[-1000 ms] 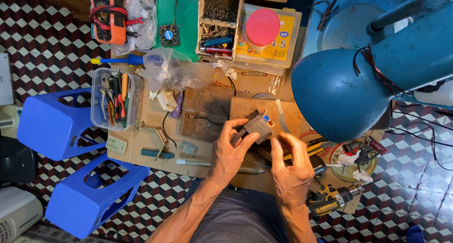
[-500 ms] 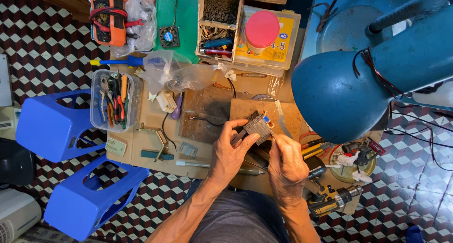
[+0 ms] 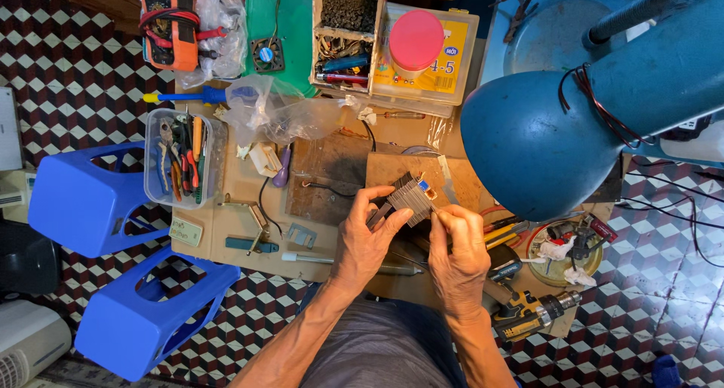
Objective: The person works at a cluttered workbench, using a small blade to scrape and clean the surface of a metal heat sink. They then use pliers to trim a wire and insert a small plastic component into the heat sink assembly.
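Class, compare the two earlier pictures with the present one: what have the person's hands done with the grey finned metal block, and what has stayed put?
The right hand has drawn in closer, its fingers now at the edge of the finned block. The left hand keeps its grip on the block, in much the same spot. The clear tool box, the blue lamp and the drill have not moved.

Left hand holds a finned metal block above the tabletop; right hand touches its lower edge.

blue desk lamp, two blue stools, pink-lidded jar, cordless drill
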